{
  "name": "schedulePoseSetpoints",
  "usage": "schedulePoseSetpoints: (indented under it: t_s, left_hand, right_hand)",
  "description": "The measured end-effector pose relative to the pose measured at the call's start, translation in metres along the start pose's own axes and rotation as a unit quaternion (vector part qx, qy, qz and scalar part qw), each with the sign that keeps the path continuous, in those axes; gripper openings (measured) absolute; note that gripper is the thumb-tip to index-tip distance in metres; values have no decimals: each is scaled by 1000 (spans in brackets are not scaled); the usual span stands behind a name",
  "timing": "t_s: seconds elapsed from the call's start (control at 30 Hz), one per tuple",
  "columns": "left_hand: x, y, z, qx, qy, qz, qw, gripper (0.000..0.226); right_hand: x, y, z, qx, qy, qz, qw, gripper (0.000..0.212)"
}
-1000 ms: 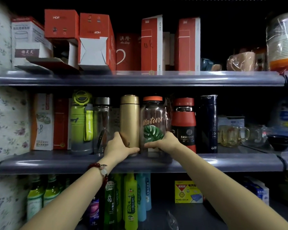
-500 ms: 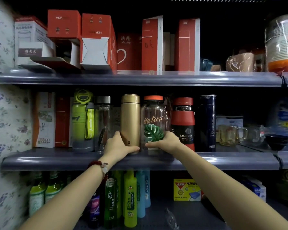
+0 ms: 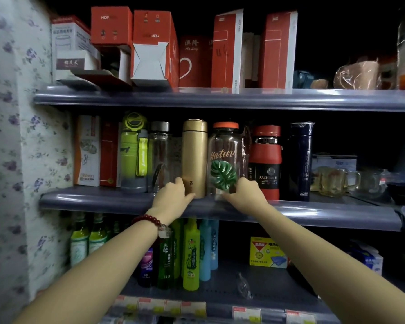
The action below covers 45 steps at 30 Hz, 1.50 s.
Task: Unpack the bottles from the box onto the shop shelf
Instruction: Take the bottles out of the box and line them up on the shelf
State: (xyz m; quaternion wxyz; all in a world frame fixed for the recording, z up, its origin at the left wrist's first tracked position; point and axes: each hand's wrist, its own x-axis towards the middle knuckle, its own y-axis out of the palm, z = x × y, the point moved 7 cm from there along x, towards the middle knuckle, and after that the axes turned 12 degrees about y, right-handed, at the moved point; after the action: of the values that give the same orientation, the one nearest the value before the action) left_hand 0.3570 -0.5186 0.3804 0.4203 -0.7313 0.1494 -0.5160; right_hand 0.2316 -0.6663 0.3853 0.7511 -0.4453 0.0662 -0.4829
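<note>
Two forearms reached up from the bottom of the view, the left one wearing a dark red bead bracelet [image 3: 147, 220] at the wrist. Nearest below them, the lower shelf [image 3: 220, 300] carried price tags along its edge, a cluster of green and blue plastic bottles [image 3: 190, 253] with Chinese writing too small to read, and a yellow box [image 3: 267, 253] just to their right.

On the middle shelf [image 3: 313, 212], the left hand [image 3: 171, 198] had its grip curled round the base of the gold flask [image 3: 194, 157], thumb across the front where the first letters "HU" showed. The right hand [image 3: 246, 192] had its grip pinched on the foot of the clear bottle [image 3: 225, 160], which bore "Nature" in gold script above a green leaf and an orange lid. Both bottles stood upright, side by side near the shelf's front edge, each directly above the hand gripping it. A glass bottle with a grey cap [image 3: 160, 157] and a lime bottle [image 3: 133, 153] crowded the flask's left; a red bottle [image 3: 265, 160] reading "FASHION" and a dark navy flask [image 3: 299, 160] hemmed in the clear bottle's right. Glass mugs [image 3: 334, 182] stood farther right.

Farthest, the top shelf [image 3: 220, 98] held red cartons [image 3: 154, 47], some marked "MDF".
</note>
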Motion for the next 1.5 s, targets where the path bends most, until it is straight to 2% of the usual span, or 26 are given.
schedulePoseSetpoints:
  t_s: [0.13,0.2,0.4,0.5,0.67,0.83,1.03,1.2,1.37,1.5]
  left_hand:
    - [-11,-7,-3,-1,25,15,1000,42]
    - [-16,-14,-4,0,36,11,999,41]
    - [-23,-43,16,-9,29,-34,999,29]
    - [-28,-56,48,-21,-10,-61,998,26]
    - [-36,-68,119,-38,-82,-72,993,29]
    - [-26,-68,167,-75,-106,-52,990,41]
    - [1,-53,183,-136,-86,-21,987,69]
    - [16,-40,185,-232,-76,4,970,69]
    - [26,-31,192,-315,-74,29,946,62]
    - [24,-28,197,-248,-124,-34,960,80]
  right_hand:
    - [-17,-11,3,-42,-17,-34,998,23]
    - [-24,-16,8,-63,-32,-47,996,18]
    - [-44,-11,46,-43,-92,-60,993,22]
    - [-54,5,71,-6,-123,-32,992,22]
    - [-62,39,114,68,-130,-1,989,34]
    - [-53,80,138,109,-74,31,991,46]
    - [-36,98,147,155,4,12,988,63]
    - [-23,109,156,171,34,24,984,76]
    - [-13,110,158,171,52,-23,984,70]
    - [-9,114,158,175,54,-35,982,61]
